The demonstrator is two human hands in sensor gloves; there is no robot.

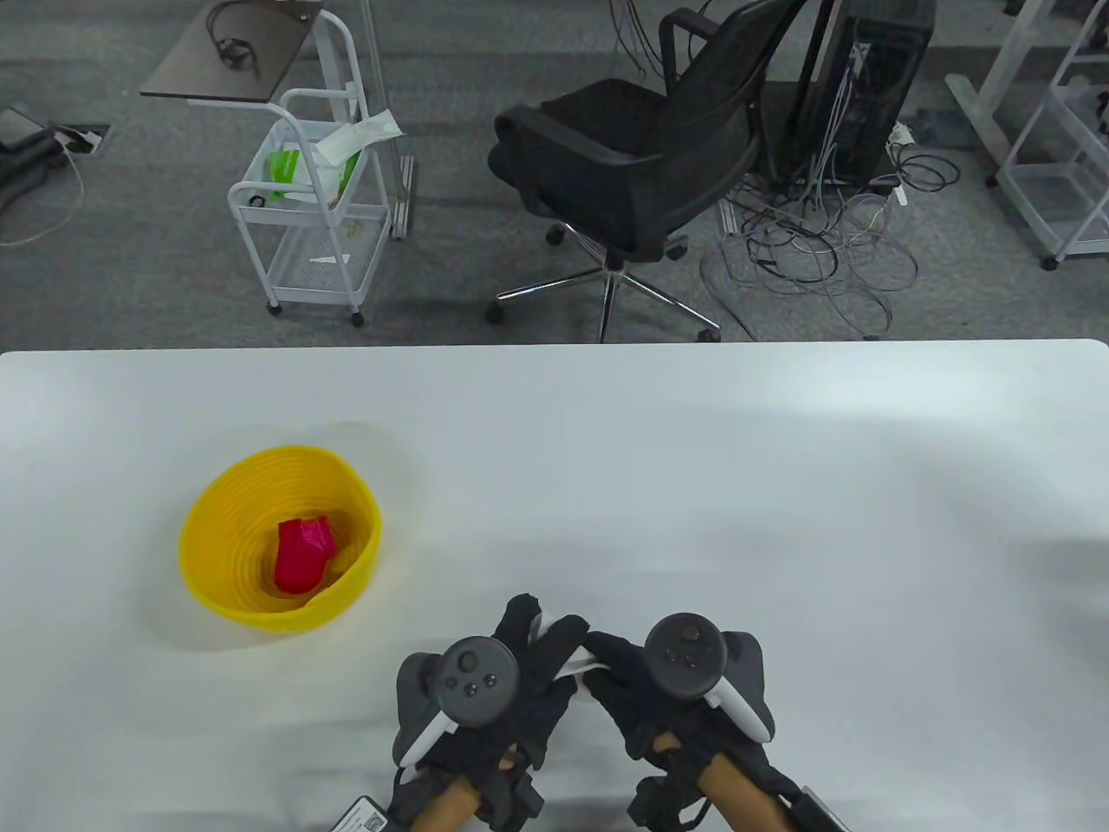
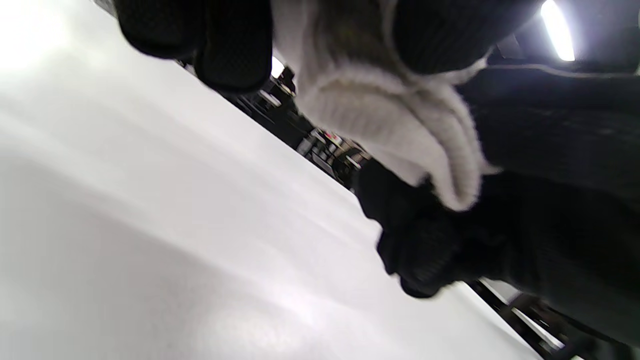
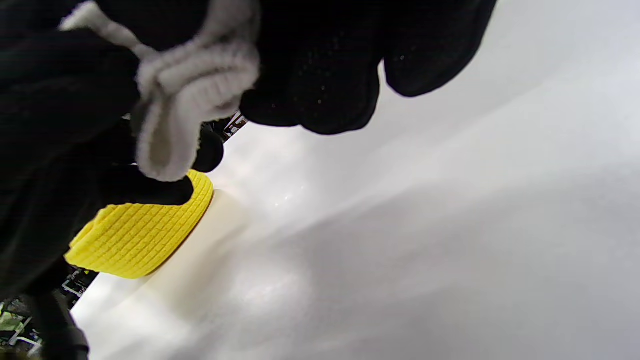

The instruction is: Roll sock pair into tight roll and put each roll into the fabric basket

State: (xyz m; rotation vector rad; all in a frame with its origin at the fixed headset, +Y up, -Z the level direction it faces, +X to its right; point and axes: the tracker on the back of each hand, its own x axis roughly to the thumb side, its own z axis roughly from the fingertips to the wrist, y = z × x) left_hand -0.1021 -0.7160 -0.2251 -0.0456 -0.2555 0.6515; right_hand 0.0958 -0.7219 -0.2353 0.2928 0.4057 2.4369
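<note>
White sock pair [image 2: 400, 125] sits nearest the wrist cams, bunched btwn both gloved hands, lifted just off the white table [image 1: 780, 485]. Left hand [image 1: 485, 693] and right hand [image 1: 667, 685] meet over it, prob. to keep the roll tight w/o it springing open. Both clench it: fingers [image 3: 320, 90] curled round the fabric, no slack showing. Yellow basket [image 1: 208, 520] lies well to the left of the grip, red roll [image 1: 303, 555] already inside, so white pair likely goes next
</note>
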